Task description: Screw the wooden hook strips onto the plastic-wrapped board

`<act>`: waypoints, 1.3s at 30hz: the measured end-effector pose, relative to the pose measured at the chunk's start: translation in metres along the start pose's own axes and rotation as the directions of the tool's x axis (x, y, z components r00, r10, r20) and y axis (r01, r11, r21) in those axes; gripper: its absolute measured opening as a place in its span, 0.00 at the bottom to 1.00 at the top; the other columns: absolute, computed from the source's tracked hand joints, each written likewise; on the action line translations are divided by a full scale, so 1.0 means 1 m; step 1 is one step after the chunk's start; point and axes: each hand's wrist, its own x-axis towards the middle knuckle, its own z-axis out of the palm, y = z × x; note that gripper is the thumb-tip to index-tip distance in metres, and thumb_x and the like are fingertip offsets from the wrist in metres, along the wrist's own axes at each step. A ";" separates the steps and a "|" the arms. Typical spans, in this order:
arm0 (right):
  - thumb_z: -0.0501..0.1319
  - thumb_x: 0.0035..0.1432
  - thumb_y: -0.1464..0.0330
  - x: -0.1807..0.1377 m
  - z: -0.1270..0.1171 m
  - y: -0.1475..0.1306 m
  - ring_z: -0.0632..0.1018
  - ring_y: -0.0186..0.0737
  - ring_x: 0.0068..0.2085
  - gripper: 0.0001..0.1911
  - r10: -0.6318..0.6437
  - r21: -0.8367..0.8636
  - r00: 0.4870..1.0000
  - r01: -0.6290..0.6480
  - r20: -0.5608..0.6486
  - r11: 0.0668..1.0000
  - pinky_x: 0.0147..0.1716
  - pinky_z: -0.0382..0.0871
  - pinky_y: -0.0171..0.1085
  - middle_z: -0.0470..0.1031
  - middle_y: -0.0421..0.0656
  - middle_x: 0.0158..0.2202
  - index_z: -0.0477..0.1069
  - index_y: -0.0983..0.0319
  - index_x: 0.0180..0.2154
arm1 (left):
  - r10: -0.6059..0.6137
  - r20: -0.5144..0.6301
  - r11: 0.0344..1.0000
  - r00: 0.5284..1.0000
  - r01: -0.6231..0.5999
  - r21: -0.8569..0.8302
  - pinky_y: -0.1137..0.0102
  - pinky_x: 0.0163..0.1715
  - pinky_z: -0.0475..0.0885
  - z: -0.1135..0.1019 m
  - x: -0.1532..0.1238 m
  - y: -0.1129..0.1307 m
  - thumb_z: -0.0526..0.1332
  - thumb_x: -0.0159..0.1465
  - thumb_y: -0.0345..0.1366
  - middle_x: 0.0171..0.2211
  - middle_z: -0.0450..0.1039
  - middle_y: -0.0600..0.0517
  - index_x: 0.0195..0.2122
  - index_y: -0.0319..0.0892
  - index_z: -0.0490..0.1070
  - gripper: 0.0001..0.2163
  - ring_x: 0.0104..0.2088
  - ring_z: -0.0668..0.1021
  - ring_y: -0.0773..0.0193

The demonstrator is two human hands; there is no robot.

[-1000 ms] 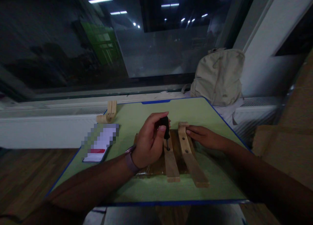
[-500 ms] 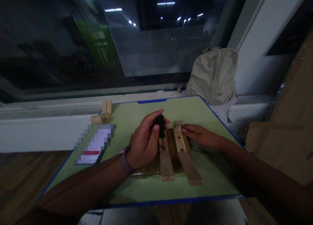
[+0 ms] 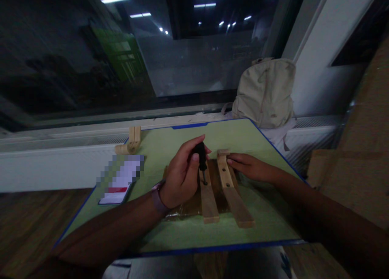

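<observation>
My left hand (image 3: 184, 173) is closed around the black handle of a screwdriver (image 3: 201, 156). The shaft points down, its tip at a hole in the left wooden leg piece (image 3: 210, 204). A second wooden piece (image 3: 235, 202), with two dark holes, lies beside it on the right. My right hand (image 3: 251, 167) rests its fingers against the upper end of that right piece; whether they grip it is hard to see. Both wooden parts lie over a brown, shiny, tape-covered panel (image 3: 185, 209) on the green table.
A phone (image 3: 117, 186), partly pixelated, lies at the table's left. Behind it stand more curved wooden pieces (image 3: 133, 139). A beige backpack (image 3: 265, 94) leans by the window at the back right. Cardboard (image 3: 349, 149) stands at the right, beyond the blue table edge (image 3: 273, 144).
The whole view has shifted slightly, so the table things appear a little further right. My left hand keeps the screwdriver at the same hole; my right hand stays at the right piece.
</observation>
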 end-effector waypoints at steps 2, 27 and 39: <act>0.53 0.68 0.48 0.000 0.000 0.002 0.81 0.50 0.46 0.24 -0.007 0.011 1.000 0.007 -0.010 1.000 0.56 0.72 0.52 0.83 0.45 0.41 0.80 0.57 0.42 | 0.057 0.010 0.998 0.998 -0.057 0.000 0.67 0.45 0.74 0.000 0.003 0.000 0.55 0.73 0.33 0.46 0.72 0.49 0.62 0.48 0.65 0.17 0.43 0.77 0.64; 0.51 0.69 0.49 0.000 0.001 -0.001 0.80 0.52 0.50 0.25 -0.032 -0.046 0.999 0.032 -0.017 0.998 0.57 0.71 0.52 0.82 0.48 0.45 0.78 0.58 0.47 | -0.055 -0.005 0.998 0.998 0.055 -0.026 0.67 0.45 0.75 0.002 -0.001 0.002 0.54 0.73 0.31 0.46 0.75 0.48 0.65 0.48 0.60 0.20 0.46 0.79 0.63; 0.51 0.69 0.48 0.000 0.001 0.008 0.80 0.50 0.46 0.26 -0.038 -0.029 0.999 0.038 -0.010 0.999 0.54 0.72 0.51 0.81 0.48 0.43 0.78 0.60 0.44 | -0.018 0.010 0.998 1.000 0.017 0.052 0.67 0.49 0.72 0.000 0.000 0.002 0.58 0.71 0.30 0.50 0.73 0.47 0.63 0.50 0.63 0.20 0.48 0.76 0.63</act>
